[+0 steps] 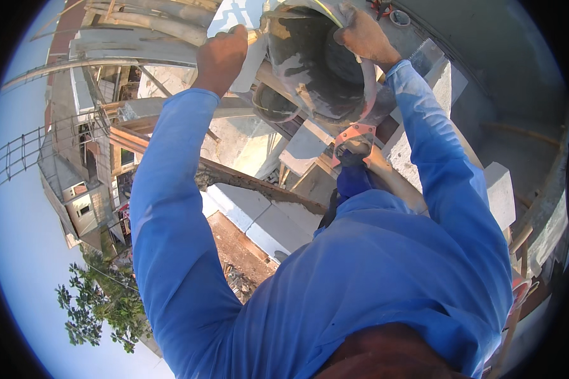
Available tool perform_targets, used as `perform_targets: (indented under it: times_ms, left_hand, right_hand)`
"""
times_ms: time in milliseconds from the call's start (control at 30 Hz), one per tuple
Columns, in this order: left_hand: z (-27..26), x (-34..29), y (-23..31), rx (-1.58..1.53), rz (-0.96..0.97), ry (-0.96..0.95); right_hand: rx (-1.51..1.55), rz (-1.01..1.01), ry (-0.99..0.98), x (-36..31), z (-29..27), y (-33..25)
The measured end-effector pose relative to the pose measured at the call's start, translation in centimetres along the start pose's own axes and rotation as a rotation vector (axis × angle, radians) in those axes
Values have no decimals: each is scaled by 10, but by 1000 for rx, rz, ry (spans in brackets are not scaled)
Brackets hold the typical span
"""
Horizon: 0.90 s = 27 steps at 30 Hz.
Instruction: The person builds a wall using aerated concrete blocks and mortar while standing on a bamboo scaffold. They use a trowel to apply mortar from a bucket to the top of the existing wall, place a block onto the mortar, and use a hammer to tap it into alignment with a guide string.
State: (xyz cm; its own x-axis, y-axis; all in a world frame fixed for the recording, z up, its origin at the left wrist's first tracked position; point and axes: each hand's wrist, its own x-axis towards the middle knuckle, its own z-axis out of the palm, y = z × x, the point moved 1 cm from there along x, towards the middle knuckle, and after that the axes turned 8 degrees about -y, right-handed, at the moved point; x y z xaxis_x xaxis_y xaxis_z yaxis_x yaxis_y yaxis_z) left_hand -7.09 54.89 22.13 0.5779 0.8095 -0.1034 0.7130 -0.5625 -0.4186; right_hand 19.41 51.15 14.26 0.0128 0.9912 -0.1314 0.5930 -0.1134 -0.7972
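At the left edge of the frame, a grid of metal bars [16, 155] stands against the sky, and a leafy tree [101, 297] fills the lower left. At upper centre-left, the left hand [222, 60] has its grip clenched around the yellowish handle of a trowel [250, 68], whose pale flat blade shows on both sides of that handle. Just right of it, at the top centre, a large bucket [300, 69] tilts so that its smeared grey inside shows. A smaller bucket [275, 104] sits lower, partly hidden behind the large one. The right hand [368, 41], at the top and right of centre, is grasping the large bucket by its rim, fingers bent over the edge. Farther right, a pale block [499, 196] stands beside the blue right sleeve [427, 126].
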Motion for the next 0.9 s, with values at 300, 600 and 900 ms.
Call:
perform_targets:
  times_ms: [300, 600, 900]
  left_hand:
    - [17, -64, 90, -311, -20, -793]
    - [39, 9, 67, -305, -267, -436]
    - [0, -10, 95, -372, -201, -410]
  right_hand:
    - [56, -35, -59, -6, 3, -22]
    - [172, -100, 19, -8, 5, -17]
    - [161, -10, 31, -17, 1, -15]
